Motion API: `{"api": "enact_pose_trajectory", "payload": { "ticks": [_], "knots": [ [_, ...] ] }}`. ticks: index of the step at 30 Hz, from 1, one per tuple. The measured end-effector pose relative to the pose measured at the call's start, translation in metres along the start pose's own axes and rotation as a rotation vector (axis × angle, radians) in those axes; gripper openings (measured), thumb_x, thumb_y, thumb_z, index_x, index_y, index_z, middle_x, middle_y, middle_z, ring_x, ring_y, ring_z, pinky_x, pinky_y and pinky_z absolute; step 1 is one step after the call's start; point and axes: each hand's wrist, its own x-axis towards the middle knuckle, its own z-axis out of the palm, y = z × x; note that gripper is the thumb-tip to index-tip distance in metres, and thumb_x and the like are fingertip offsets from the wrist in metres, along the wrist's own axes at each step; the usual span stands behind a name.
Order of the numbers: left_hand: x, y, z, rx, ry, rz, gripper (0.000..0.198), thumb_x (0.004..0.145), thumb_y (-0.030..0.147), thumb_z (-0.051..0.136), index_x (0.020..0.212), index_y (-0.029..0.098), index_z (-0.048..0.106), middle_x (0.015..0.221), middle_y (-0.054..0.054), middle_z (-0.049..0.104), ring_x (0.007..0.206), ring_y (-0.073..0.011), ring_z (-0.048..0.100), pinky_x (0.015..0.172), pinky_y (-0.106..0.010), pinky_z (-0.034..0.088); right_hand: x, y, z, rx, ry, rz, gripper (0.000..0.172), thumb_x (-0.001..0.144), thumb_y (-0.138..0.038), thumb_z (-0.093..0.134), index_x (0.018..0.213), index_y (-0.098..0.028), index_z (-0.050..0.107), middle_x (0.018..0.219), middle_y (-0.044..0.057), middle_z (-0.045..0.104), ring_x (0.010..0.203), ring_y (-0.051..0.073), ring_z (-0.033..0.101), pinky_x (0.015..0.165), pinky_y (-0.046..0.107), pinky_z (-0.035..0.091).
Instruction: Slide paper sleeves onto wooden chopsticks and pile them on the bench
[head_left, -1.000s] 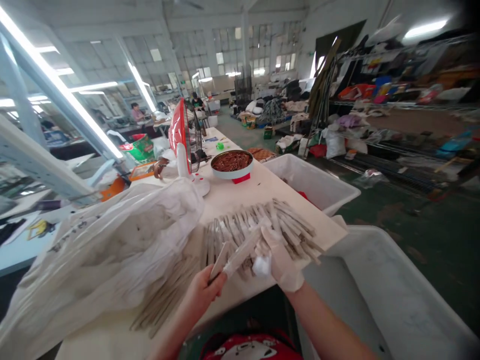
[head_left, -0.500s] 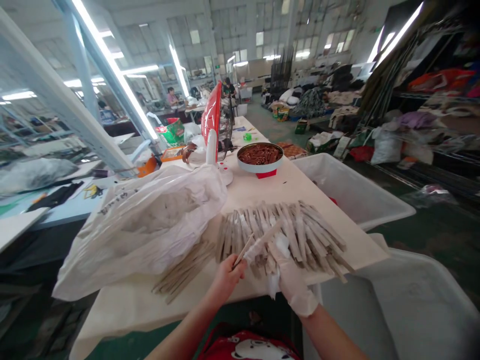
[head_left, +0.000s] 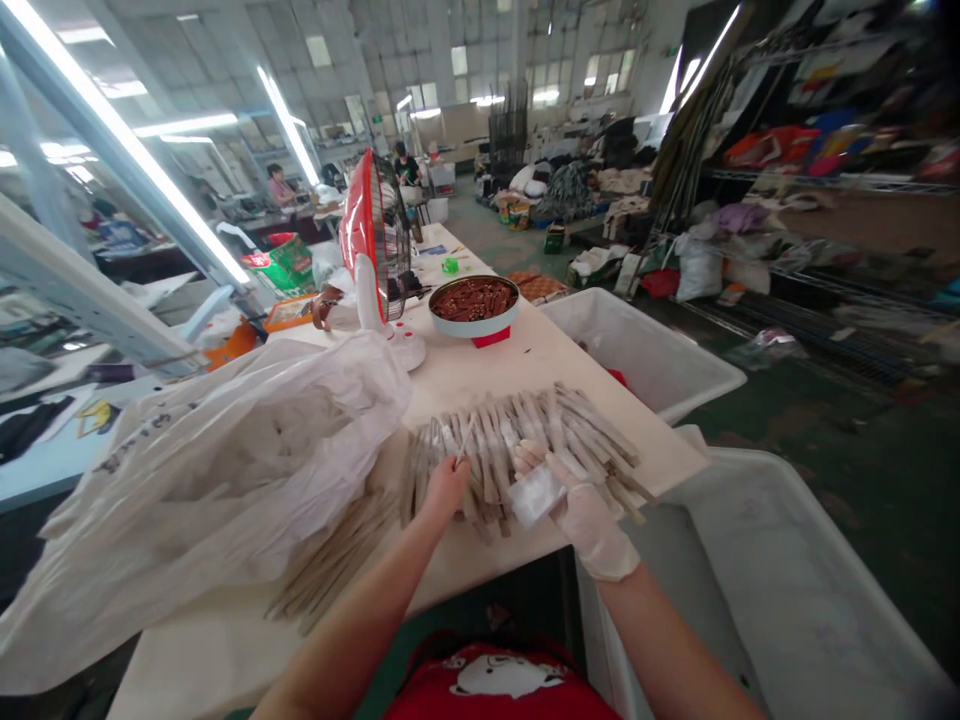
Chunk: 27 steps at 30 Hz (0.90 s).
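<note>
My left grip pinches a thin stick just above the pile on the worktop, my gloved right grip clasps a clear sleeve beside it, and I judge a slack pinch could lose the stick among look-alikes.

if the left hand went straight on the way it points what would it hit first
The left hand points away across the table, so it would meet the fanned pile of flat sticks first; it seems to touch them.
</note>
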Motion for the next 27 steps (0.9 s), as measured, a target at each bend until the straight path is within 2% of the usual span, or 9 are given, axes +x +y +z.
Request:
{"api": "enact_pose_trajectory", "payload": {
  "ticks": [3,6,9,11,13,15,18,22,27],
  "knots": [
    [-0.030,0.010,-0.008,-0.034,-0.111,0.042,0.030,0.076,0.044,0.048,0.068,0.016,0.052,0.054,0.005,0.037,0.051,-0.0089,0.033,0.050,-0.022,0.025,0.004,0.008,0.004,0.024,-0.060,0.015,0.025,0.073,-0.032,0.067,0.095,-0.020,0.067,0.104,0.004,0.068,0.099,0.016,0.061,0.086,0.027,0.050],
    [-0.059,0.017,-0.015,-0.131,-0.223,0.086,0.026,0.072,0.042,0.052,0.070,0.016,0.051,0.056,0.005,0.039,0.051,-0.0081,0.034,0.051,-0.021,0.027,0.002,0.021,0.018,-0.042,-0.120,-0.018,0.025,0.072,-0.037,0.067,0.091,-0.020,0.067,0.092,0.003,0.069,0.085,0.015,0.063,0.076,0.026,0.051],
    [-0.075,0.019,-0.027,-0.151,-0.158,0.137,0.021,0.070,0.036,0.054,0.068,0.016,0.048,0.058,0.005,0.041,0.054,-0.0083,0.036,0.053,-0.021,0.028,-0.006,0.034,0.032,-0.225,-0.109,-0.063,0.032,0.072,-0.043,0.066,0.097,-0.023,0.065,0.087,0.002,0.068,0.075,0.016,0.062,0.064,0.025,0.049],
    [-0.080,0.020,-0.039,-0.111,-0.124,0.166,0.021,0.071,0.035,0.054,0.068,0.016,0.048,0.059,0.005,0.043,0.056,-0.0089,0.038,0.054,-0.022,0.029,-0.013,0.041,0.037,-0.400,-0.157,-0.068,0.035,0.070,-0.044,0.067,0.096,-0.021,0.065,0.083,0.002,0.068,0.072,0.016,0.061,0.061,0.026,0.047],
    [-0.086,0.019,-0.052,-0.073,-0.110,0.189,0.020,0.073,0.035,0.054,0.068,0.016,0.049,0.059,0.005,0.044,0.057,-0.0092,0.039,0.055,-0.022,0.030,-0.017,0.048,0.041,-0.562,-0.202,-0.078,0.029,0.068,-0.042,0.069,0.085,-0.018,0.066,0.074,0.002,0.066,0.066,0.015,0.058,0.060,0.025,0.046],
    [-0.094,0.016,-0.063,-0.058,-0.113,0.202,0.023,0.077,0.038,0.050,0.070,0.016,0.049,0.059,0.005,0.043,0.056,-0.0091,0.039,0.054,-0.022,0.031,-0.017,0.052,0.042,-0.612,-0.194,-0.097,0.025,0.067,-0.039,0.070,0.069,-0.016,0.062,0.063,-0.001,0.061,0.059,0.012,0.053,0.056,0.023,0.043],
    [-0.110,0.008,-0.070,-0.102,-0.166,0.198,0.033,0.084,0.046,0.038,0.076,0.016,0.049,0.061,0.004,0.044,0.052,-0.0080,0.039,0.050,-0.021,0.031,-0.011,0.051,0.040,-0.506,-0.131,-0.100,0.030,0.067,-0.040,0.069,0.059,-0.016,0.053,0.052,-0.004,0.051,0.047,0.008,0.044,0.047,0.021,0.037],
    [-0.131,-0.004,-0.066,-0.165,-0.328,0.090,0.041,0.084,0.052,0.035,0.087,0.015,0.051,0.065,0.003,0.048,0.046,-0.0061,0.040,0.043,-0.019,0.028,-0.004,0.044,0.033,-0.360,-0.016,-0.151,0.033,0.063,-0.041,0.073,0.060,-0.017,0.050,0.050,-0.005,0.049,0.043,0.007,0.040,0.041,0.020,0.032],
    [-0.146,0.003,-0.056,-0.278,-0.510,-0.021,0.046,0.082,0.056,0.037,0.086,0.013,0.053,0.058,0.005,0.046,0.043,-0.0052,0.041,0.041,-0.018,0.027,-0.011,0.039,0.031,-0.215,-0.090,-0.108,0.031,0.067,-0.042,0.070,0.064,-0.017,0.052,0.052,-0.006,0.047,0.044,0.006,0.039,0.042,0.020,0.032]
  ]
}}
